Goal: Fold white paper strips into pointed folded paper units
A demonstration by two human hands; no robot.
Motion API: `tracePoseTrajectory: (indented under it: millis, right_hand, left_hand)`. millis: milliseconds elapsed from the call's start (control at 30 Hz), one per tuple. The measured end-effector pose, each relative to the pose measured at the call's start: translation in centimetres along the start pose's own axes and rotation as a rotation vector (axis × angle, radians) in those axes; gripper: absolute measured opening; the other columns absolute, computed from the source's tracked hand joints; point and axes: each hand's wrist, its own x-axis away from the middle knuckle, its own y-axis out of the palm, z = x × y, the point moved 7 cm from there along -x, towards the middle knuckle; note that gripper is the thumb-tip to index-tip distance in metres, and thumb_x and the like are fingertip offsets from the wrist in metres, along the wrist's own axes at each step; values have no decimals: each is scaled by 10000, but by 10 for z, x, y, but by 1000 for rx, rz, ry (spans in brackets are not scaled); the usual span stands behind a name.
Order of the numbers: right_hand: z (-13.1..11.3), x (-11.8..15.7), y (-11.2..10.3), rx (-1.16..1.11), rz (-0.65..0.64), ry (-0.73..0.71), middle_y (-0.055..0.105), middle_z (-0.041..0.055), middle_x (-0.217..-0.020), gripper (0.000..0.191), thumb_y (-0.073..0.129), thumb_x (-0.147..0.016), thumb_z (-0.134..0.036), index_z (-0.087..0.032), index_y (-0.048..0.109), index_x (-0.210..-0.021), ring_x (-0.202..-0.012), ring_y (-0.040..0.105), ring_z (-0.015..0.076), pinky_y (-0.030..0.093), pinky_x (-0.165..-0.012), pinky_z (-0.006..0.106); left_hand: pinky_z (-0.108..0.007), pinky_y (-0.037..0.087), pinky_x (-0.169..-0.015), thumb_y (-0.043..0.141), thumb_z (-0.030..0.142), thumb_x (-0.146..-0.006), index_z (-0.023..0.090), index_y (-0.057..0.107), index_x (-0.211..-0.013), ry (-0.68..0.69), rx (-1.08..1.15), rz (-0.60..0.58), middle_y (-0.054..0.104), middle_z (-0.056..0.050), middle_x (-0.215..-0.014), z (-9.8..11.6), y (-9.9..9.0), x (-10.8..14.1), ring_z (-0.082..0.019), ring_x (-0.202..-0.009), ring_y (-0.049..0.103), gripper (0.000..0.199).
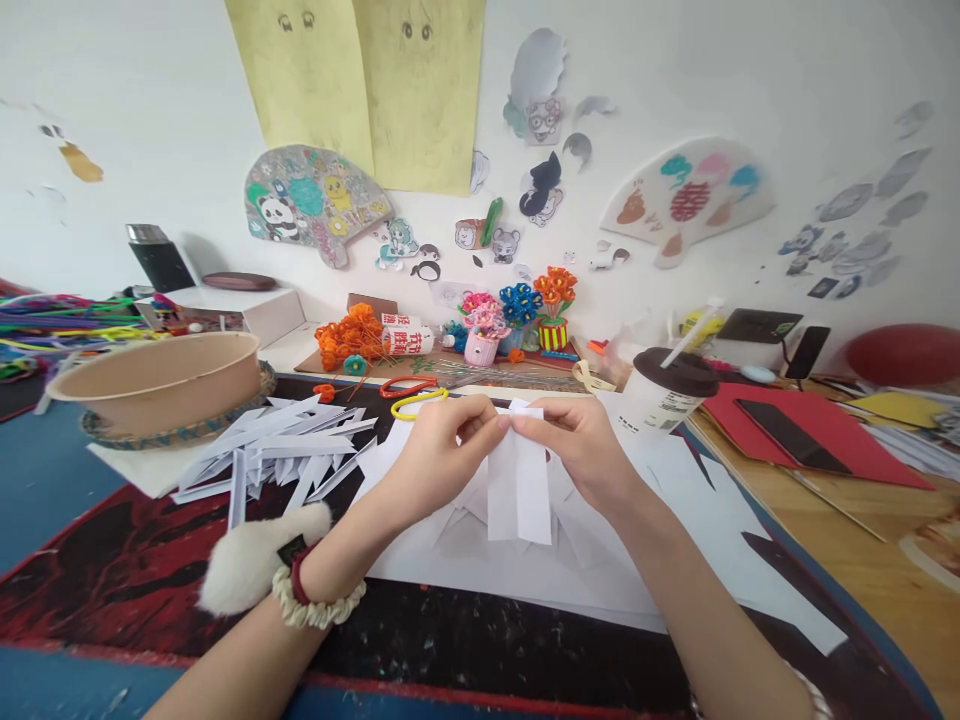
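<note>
Both hands meet at the top of a narrow white paper strip [519,490], which hangs down with a lengthwise crease. My left hand [456,440] pinches its upper left corner between thumb and finger. On the other side, my right hand [574,435] grips the upper right part, thumb in front. Beneath the strip lie white paper sheets [442,560] and loose cut pieces. A heap of folded paper strips [292,450] is left of my left hand. Yellow-handled scissors [418,402] rest just behind that hand.
A beige basin [157,375] stands at the left. Close to my right hand is a lidded cup with a straw [667,390]. A fluffy white item [259,560] touches my left wrist area. Craft flowers [349,338] line the back, and red folders [810,430] lie right.
</note>
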Motion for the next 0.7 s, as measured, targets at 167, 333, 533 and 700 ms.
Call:
tracePoseTrajectory:
  millis: [167, 333, 533, 700]
  right_hand:
    - [-1, 0, 1, -12, 17, 3, 558, -12, -593, 186, 715, -738, -326, -171, 674, -644, -552, 477, 120, 373, -501, 259]
    - [0, 0, 1, -12, 35, 19, 540, -15, -580, 227, 720, -729, -350, -167, 641, -620, -537, 470, 120, 356, -475, 248]
    - [-6, 2, 2, 50, -24, -34, 543, -12, -586, 247, 709, -750, -391, -173, 657, -645, -537, 465, 121, 361, -479, 255]
    - [-5, 3, 6, 172, -89, -15, 502, -24, -536, 310, 709, -739, -474, -167, 700, -701, -504, 414, 111, 317, -439, 242]
  left_hand:
    - [-254, 275, -522, 468, 296, -900, 182, 419, -569, -10, 30, -45, 420, 32, -555, 0, 1, 0, -114, -557, 373, 353]
    - [-245, 289, -520, 479, 298, -901, 179, 431, -567, -2, 49, -39, 429, 33, -558, 1, 0, 0, -112, -556, 386, 357]
    - [-231, 310, -510, 499, 330, -898, 176, 477, -625, -26, 137, -2, 415, 36, -592, -3, 1, -1, -109, -562, 393, 315]
    - [-234, 310, -532, 469, 291, -915, 176, 492, -686, -9, 139, -66, 432, 32, -638, 2, 5, 1, -114, -597, 391, 258]
